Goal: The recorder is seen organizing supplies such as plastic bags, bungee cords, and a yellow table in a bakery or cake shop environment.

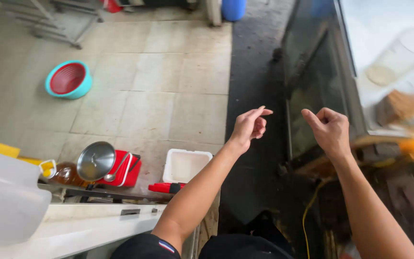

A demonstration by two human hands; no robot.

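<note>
From the head view, both hands hang empty in mid-air over the dark floor strip, the left hand [249, 125] loosely curled with forefinger out, the right hand [330, 129] loosely curled and nearer the glass-fronted dark metal cabinet [312, 81] lying just to its right

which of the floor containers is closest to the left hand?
The white rectangular tub, open and lying just below the left hand. The red box under the steel lid and the teal basin lie farther left.
</note>
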